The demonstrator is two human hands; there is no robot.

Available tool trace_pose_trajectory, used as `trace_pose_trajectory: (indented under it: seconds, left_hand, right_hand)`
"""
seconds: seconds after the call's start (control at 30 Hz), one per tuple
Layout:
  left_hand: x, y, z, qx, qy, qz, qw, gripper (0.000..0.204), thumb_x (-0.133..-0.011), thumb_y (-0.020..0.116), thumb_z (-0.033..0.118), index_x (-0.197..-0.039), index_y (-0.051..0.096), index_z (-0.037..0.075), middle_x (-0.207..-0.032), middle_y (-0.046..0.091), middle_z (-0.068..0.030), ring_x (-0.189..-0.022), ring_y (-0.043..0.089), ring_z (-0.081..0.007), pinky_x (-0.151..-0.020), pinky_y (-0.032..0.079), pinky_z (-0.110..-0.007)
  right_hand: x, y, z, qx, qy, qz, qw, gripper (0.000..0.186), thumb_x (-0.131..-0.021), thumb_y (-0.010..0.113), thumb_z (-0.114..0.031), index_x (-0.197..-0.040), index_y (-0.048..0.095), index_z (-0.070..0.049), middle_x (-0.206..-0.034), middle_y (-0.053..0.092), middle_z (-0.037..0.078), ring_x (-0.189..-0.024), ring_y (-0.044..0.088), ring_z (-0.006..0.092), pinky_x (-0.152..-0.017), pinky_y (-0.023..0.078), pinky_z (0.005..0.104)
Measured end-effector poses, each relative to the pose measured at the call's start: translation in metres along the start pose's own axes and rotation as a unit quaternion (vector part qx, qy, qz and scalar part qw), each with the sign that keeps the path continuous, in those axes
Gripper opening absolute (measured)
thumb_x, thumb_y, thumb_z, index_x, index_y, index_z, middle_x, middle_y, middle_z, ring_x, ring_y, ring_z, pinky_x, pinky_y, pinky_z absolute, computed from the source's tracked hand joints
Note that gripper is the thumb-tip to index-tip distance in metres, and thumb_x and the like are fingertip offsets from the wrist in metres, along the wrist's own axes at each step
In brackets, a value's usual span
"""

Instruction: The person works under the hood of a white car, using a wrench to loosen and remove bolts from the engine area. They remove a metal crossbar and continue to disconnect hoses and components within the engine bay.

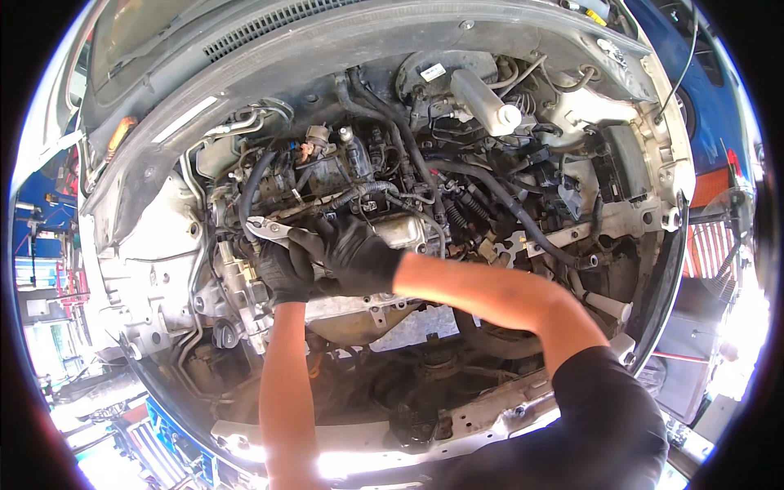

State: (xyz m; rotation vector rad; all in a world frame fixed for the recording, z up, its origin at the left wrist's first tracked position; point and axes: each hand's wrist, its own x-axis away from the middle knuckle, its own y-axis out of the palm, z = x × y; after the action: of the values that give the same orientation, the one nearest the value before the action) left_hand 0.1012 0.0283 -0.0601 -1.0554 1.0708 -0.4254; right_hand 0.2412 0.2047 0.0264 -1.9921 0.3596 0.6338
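Note:
Both my hands wear black gloves and meet low over the engine's left part. Silver pliers [269, 229] stick out to the left from between them, with the jaws beside a black hose [255, 189]. My left hand [284, 271] is closed at the pliers, just under the handles. From the right, my right hand [361, 257] reaches across, its fingers curled in around the handle end. The gloves overlap, so part of the grip is hidden. Behind them lies the dirty engine [327, 175] with its wiring and pipes.
A white plastic reservoir [486, 102] stands at the back right. A thick black hose [523, 208] runs down to an open end at the right. The car's front crossmember [490, 416] lies nearest me. An orange-handled tool [122, 135] rests at the far left edge.

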Motion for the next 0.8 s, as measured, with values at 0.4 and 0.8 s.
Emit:
trace_pose_trajectory:
  seconds: [0.4,0.8]
  left_hand:
    - [-0.032,-0.038,0.041,0.118,-0.107,0.024,0.987,0.034,-0.089,0.045,0.031,-0.086,0.064,0.004,-0.082,0.064,-0.0167,-0.079,0.061,-0.0379,-0.071,0.048,-0.046]
    - [-0.034,-0.025,0.04,0.056,-0.052,0.113,0.991,0.02,-0.087,0.058,0.022,-0.093,0.062,0.003,-0.085,0.067,-0.0154,-0.075,0.064,-0.0343,-0.069,0.052,-0.044]
  right_hand:
    - [-0.024,0.0,0.03,-0.268,0.276,0.146,0.911,0.041,-0.086,0.064,-0.009,-0.123,0.05,0.001,-0.111,0.06,0.019,-0.093,0.063,0.0271,-0.079,0.053,0.0359]
    - [0.128,-0.053,0.158,-0.235,0.5,0.117,0.825,0.02,-0.082,0.068,-0.014,-0.095,0.063,0.001,-0.078,0.061,0.005,-0.069,0.055,0.0141,-0.063,0.045,0.0313]
